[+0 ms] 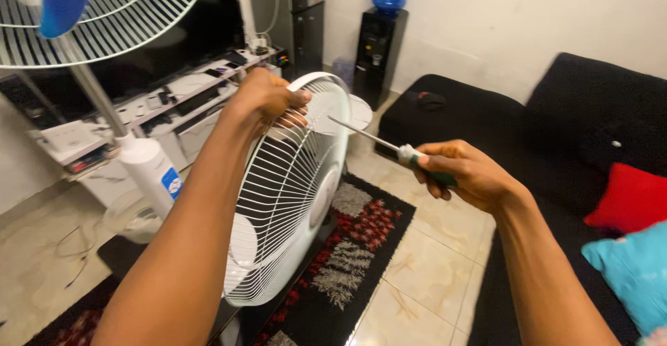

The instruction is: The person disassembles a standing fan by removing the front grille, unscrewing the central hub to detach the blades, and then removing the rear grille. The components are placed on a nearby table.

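White fan guard (288, 200) is standing on edge at centre, rim up. Left hand (267, 99) is clamping its top rim at 11 o'clock, fingers curled thru the wires. Right hand (462, 172) at 3 o'clock is fisting a green-handled screwdriver (389, 146) — shaft is running toward 10 o'clock, tip just beside the rim near the left hand. Hands apart.

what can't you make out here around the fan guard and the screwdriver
- Head view: where the screwdriver tip meets the fan guard rim is too small to tell.
- Its handle is mostly hidden inside the right hand.
- The guard's top edge is covered by the left hand.
- The standing fan is cut off by the frame.
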